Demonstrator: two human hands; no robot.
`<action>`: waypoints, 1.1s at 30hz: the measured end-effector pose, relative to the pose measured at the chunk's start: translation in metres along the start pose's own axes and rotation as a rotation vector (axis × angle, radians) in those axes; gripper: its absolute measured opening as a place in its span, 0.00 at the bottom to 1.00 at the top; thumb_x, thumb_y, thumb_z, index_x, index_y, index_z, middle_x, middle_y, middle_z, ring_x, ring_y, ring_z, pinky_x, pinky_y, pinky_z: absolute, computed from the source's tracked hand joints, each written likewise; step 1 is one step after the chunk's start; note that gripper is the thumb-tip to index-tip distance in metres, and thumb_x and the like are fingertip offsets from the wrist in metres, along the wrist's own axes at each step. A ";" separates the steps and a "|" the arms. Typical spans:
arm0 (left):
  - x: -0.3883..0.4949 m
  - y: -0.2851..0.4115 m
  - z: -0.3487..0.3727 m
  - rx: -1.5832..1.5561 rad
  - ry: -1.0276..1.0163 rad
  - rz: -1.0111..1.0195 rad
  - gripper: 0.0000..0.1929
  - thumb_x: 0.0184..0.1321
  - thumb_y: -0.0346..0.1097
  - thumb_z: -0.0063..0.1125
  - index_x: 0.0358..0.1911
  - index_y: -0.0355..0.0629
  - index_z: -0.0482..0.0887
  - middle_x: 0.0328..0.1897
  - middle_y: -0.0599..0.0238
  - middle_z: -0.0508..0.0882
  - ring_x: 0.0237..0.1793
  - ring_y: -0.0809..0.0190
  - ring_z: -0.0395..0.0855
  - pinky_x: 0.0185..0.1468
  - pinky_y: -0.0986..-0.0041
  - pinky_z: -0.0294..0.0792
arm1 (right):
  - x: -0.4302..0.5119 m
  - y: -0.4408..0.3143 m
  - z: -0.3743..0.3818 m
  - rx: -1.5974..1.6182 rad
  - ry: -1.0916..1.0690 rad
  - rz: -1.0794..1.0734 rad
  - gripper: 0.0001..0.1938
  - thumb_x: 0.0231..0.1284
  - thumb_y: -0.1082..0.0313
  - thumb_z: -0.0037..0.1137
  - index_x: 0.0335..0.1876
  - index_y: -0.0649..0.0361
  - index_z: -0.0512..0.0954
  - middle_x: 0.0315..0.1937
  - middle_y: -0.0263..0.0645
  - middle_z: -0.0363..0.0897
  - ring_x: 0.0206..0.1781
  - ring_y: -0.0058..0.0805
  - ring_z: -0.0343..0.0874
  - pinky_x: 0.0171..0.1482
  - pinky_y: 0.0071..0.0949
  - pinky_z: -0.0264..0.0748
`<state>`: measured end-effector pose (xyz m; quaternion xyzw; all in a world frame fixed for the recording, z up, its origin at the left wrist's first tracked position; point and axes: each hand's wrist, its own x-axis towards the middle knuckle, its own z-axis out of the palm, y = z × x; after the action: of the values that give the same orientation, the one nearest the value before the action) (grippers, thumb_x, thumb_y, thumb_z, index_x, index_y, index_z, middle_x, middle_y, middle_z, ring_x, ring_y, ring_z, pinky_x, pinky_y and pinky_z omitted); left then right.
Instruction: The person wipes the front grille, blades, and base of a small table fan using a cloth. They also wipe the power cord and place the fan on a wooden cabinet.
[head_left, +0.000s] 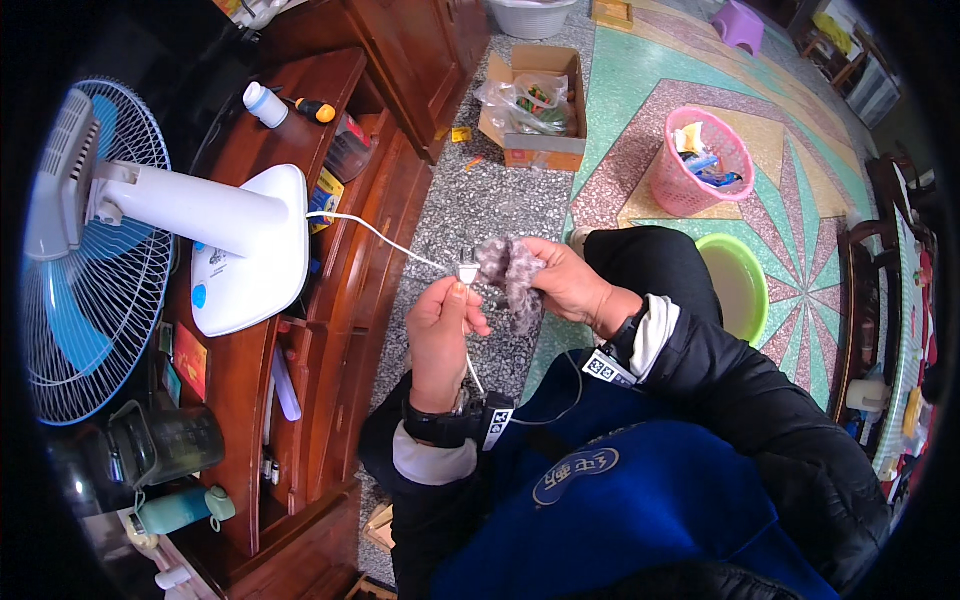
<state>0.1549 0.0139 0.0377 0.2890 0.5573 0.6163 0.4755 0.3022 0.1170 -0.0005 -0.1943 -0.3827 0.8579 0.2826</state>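
Observation:
Between the thumb and fingers of my left hand (444, 322) is a white power plug (468, 271), its metal prongs pointing away from me. Its white cord (375, 235) runs to the base of a white electric fan (259, 247) with blue blades, which stands on a brown wooden cabinet (247, 367). More cord hangs below the left hand. My right hand (574, 281) grips a crumpled greyish-purple cloth (517, 277) just right of the plug. Whether the cloth touches the plug I cannot tell.
On the cabinet are a white bottle (265, 105), a screwdriver (315, 110), a dark jug (169, 442) and a green bottle (180, 510). A cardboard box (544, 142), a pink basket (679, 176) and a lime-green basin (757, 281) stand on the floor, the basin beside my right leg.

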 end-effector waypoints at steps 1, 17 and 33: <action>0.000 -0.001 0.000 0.016 0.012 0.002 0.09 0.66 0.32 0.47 0.34 0.33 0.79 0.20 0.67 0.77 0.18 0.72 0.74 0.23 0.82 0.68 | 0.000 -0.001 0.003 -0.012 -0.028 -0.012 0.16 0.60 0.75 0.53 0.54 0.65 0.73 0.44 0.35 0.79 0.46 0.21 0.78 0.49 0.22 0.75; -0.009 0.005 -0.002 -0.176 -0.059 -0.124 0.13 0.68 0.33 0.43 0.44 0.30 0.78 0.22 0.65 0.76 0.20 0.71 0.72 0.27 0.79 0.70 | 0.007 -0.004 0.017 -0.164 -0.117 0.008 0.10 0.59 0.78 0.53 0.46 0.65 0.78 0.38 0.34 0.81 0.41 0.20 0.79 0.46 0.21 0.74; -0.009 -0.015 0.018 0.231 0.127 0.086 0.09 0.65 0.27 0.42 0.34 0.34 0.79 0.18 0.67 0.76 0.16 0.73 0.70 0.21 0.82 0.65 | 0.014 -0.005 0.048 -0.203 0.074 0.005 0.05 0.57 0.77 0.50 0.39 0.63 0.74 0.27 0.34 0.78 0.29 0.21 0.78 0.31 0.20 0.74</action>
<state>0.1785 0.0117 0.0285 0.3257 0.6407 0.5849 0.3759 0.2667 0.1029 0.0317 -0.2543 -0.4563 0.8077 0.2734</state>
